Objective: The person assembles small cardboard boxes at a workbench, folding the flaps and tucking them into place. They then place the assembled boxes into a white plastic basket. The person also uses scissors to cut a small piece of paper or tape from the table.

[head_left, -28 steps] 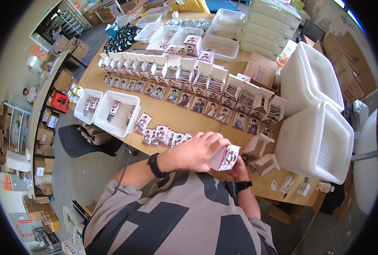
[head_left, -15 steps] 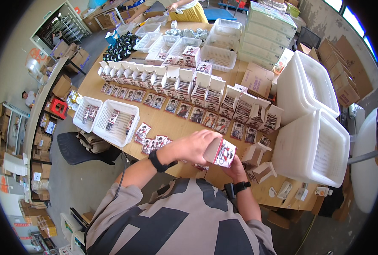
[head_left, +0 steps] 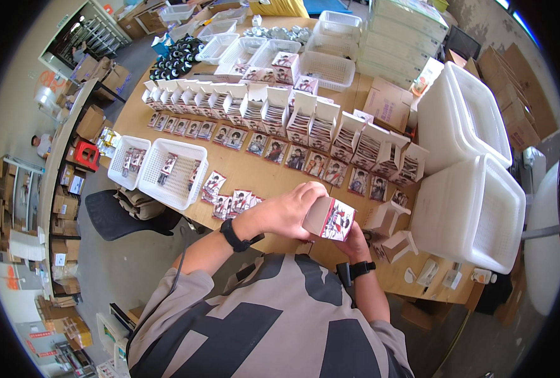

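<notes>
A small printed cardboard box (head_left: pixel 338 220) in white and red is held between my two hands, above the near edge of the table. My left hand (head_left: pixel 290 211) grips its left side and top, fingers bent over it. My right hand (head_left: pixel 355 242) is wrapped round its right and lower side, partly hidden behind it. Just left of my left hand lie several loose illustrated card packs (head_left: pixel 232 203). Beyond my hands runs a row of open boxes (head_left: pixel 299 120) filled with packs, with single packs (head_left: pixel 295 157) laid out in front of them.
White plastic baskets (head_left: pixel 178 203) with some packs stand at the left. Large white tubs (head_left: pixel 465 214) are stacked at the right. Two open empty boxes (head_left: pixel 396 246) lie near my right hand. Black-capped items (head_left: pixel 179 63) and more baskets (head_left: pixel 327 70) fill the table's far side.
The box stays in both hands, with little change in my grip. The view has shifted slightly, and the person at the far side now shows less.
</notes>
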A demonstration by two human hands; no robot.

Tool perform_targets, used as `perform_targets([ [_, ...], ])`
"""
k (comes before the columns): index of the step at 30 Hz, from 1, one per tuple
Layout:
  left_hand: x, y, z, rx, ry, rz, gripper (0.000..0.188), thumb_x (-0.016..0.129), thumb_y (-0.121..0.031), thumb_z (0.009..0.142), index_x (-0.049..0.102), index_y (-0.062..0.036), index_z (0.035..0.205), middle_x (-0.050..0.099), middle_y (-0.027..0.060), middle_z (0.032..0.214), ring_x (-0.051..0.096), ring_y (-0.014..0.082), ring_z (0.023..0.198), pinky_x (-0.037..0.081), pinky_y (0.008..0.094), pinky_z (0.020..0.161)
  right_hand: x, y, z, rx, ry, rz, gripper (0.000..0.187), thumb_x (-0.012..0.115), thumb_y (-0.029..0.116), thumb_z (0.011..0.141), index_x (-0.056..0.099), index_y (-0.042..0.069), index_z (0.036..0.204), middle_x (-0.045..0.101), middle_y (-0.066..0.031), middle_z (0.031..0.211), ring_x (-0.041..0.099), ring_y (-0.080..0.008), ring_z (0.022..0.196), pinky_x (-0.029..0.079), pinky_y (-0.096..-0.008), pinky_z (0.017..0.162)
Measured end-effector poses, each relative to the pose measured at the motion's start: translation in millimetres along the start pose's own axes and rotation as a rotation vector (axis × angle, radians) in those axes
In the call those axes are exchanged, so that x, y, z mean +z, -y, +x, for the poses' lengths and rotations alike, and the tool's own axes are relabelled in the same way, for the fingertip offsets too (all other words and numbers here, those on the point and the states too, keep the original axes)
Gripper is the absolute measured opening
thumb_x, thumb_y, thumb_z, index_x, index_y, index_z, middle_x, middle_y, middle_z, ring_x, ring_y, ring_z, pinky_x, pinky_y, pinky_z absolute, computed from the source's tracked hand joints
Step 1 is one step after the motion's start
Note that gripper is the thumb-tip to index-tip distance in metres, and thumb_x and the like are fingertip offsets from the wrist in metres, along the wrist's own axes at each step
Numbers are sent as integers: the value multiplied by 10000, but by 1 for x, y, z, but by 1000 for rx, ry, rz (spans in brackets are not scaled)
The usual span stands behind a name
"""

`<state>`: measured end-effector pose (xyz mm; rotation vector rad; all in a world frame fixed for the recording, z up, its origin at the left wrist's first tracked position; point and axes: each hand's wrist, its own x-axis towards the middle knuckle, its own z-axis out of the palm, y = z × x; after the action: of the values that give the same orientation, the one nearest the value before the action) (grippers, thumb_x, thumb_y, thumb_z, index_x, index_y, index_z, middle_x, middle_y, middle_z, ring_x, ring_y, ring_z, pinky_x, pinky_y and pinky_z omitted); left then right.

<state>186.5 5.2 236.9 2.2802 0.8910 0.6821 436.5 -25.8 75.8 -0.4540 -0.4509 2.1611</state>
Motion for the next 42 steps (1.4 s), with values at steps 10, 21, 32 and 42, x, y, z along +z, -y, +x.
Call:
perform_targets([
  [10, 4, 1, 2, -12, 51, -46, 968, 965, -283, 621, 377, -21, 1345, 477, 204, 1343, 514, 394, 1259, 463, 429, 1045, -14, -1, -12, 5, -91, -4, 508, 593, 300, 996, 506, 1, 1398, 620, -110, 1356, 633, -214, 1210, 515, -404, 1051],
  [21, -7, -12, -4, -68, 34, 0, 922, 923, -195, 619, 388, -53, 1356, 493, 182, 1365, 538, 373, 1256, 478, 421, 1031, 0, 10, -19, -6, -59, 9, 607, 635, 308, 974, 447, -55, 1422, 594, -154, 1379, 610, -248, 1247, 474, -420, 1098],
  [32, -33, -24, -49, -282, -43, -60, 1001, 979, -170, 572, 393, -67, 1376, 484, 142, 1402, 531, 301, 1274, 456, 389, 1043, -29, 0, -30, 1, -162, 222, 464, 566, 346, 963, 581, 53, 1321, 688, -86, 1253, 664, -225, 1135, 483, -422, 1048],
  [42, -70, -3, -198, -650, -539, -185, 1030, 930, -230, 722, 285, -23, 1497, 511, 147, 1395, 510, 268, 1314, 416, 414, 1112, -38, 65, 28, 203, -182, -14, 435, 565, 321, 965, 595, 20, 1278, 697, -101, 1216, 684, -253, 1093, 536, -468, 986],
])
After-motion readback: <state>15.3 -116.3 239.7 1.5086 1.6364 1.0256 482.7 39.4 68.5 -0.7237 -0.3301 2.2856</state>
